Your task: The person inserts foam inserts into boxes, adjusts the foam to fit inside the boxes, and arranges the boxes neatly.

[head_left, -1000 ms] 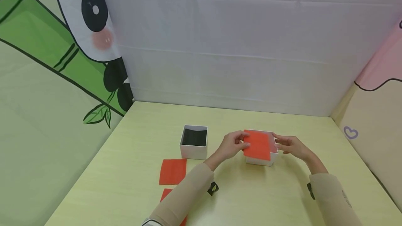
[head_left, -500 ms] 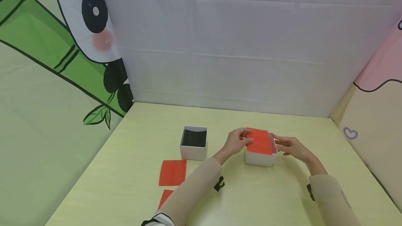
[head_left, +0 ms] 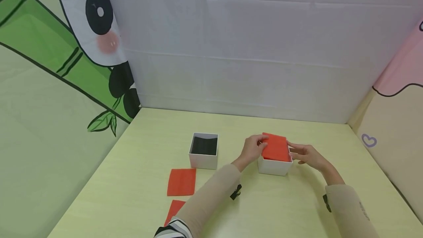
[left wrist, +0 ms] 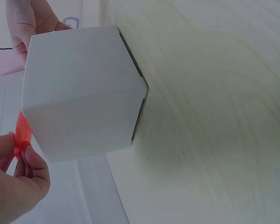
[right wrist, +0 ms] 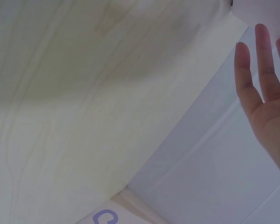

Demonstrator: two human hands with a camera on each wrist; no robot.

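In the head view my left hand (head_left: 252, 148) pinches a red square sheet (head_left: 276, 147) at its left edge, between thumb and fingers. The sheet lies over the open top of a white box (head_left: 275, 167) on the right. In the left wrist view the left hand (left wrist: 19, 179) holds the sheet (left wrist: 22, 130) by the box's rim (left wrist: 79, 93). My right hand (head_left: 310, 156) is at the box's right side, fingertips at its rim. Its fingers (right wrist: 262, 51) are straight in the right wrist view. The box's inside is hidden under the sheet.
Another white box (head_left: 203, 160) with a black inside stands open to the left. In front of it lie a red square sheet (head_left: 181, 182) and a further red sheet (head_left: 173, 210), partly hidden by the left sleeve. A white cloth wall (head_left: 231, 61) rises behind the table (head_left: 138, 179).
My left hand has moved right and slightly away from me with the red sheet, which now covers more of the right box's top. The right hand has stayed in place.
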